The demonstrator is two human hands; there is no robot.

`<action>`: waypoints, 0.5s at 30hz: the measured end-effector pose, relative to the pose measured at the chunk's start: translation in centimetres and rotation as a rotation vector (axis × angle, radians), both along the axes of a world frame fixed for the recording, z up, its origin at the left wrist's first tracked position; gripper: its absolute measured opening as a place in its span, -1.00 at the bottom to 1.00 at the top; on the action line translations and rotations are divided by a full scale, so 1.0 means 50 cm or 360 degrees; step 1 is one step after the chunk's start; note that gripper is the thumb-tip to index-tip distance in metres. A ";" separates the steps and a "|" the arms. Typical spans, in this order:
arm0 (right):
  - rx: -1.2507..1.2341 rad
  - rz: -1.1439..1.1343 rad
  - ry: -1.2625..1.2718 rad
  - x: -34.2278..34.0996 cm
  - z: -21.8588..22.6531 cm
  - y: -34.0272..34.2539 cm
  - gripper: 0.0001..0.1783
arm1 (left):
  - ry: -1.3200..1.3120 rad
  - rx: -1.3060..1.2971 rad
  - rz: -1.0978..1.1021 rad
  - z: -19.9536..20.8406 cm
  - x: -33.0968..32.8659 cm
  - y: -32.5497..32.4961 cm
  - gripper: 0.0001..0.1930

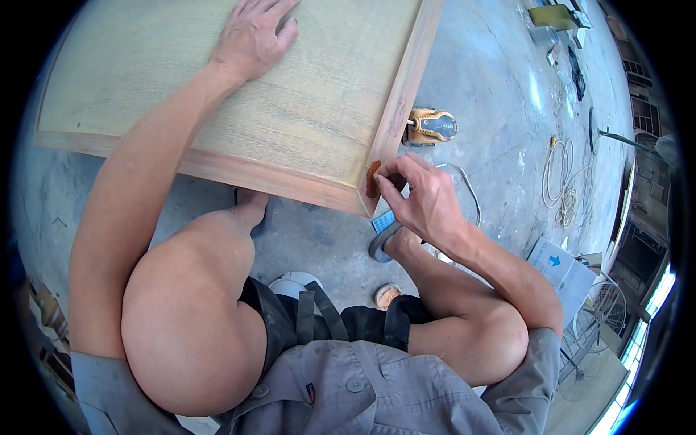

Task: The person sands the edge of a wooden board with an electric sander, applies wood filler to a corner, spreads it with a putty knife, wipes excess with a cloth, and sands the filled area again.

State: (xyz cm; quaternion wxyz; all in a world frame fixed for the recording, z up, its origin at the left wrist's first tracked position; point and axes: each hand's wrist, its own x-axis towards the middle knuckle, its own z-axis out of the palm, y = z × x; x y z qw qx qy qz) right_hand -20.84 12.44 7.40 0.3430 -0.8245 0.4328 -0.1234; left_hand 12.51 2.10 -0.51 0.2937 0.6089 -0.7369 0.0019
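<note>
A wooden panel (290, 101) with a raised reddish wood frame lies before me, its near right corner close to my knees. Flat on the panel's upper middle rests my left hand (254, 36), fingers stretched out and holding nothing. My right hand (424, 192) is at that corner, thumb and fingers pinched together. Against its fingertips, on the frame's edge, shows a rust-brown patch (373, 179); whether it is filler or a small piece of sandpaper I cannot tell. What the fingers pinch, if anything, is hidden.
A yellow and black power sander (433, 125) stands on the floor beyond the frame. Below the corner sits a small tub of pinkish paste (387, 293). At right are a coiled cord (562, 177), a cardboard box (558, 268) and a fan (600, 312).
</note>
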 end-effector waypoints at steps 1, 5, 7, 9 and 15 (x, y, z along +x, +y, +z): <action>-0.0003 0.0001 0.0005 0.000 0.001 0.000 -0.92 | 0.0001 0.0001 -0.0002 0.000 0.000 -0.001 -0.53; -0.0029 0.0005 0.0028 0.002 0.004 0.001 -0.92 | -0.0022 -0.0008 -0.0004 -0.001 0.003 -0.006 -0.53; -0.0037 0.0009 0.0033 -0.006 0.008 0.012 -0.93 | -0.0019 -0.0006 -0.0007 0.000 -0.003 -0.002 -0.53; -0.0050 0.0015 0.0028 -0.010 0.011 0.016 -0.93 | -0.0018 -0.0001 -0.0004 0.002 -0.007 0.004 -0.53; -0.0045 0.0021 0.0032 -0.013 0.009 0.014 -0.91 | -0.0014 0.0001 -0.0013 0.008 -0.008 0.001 -0.53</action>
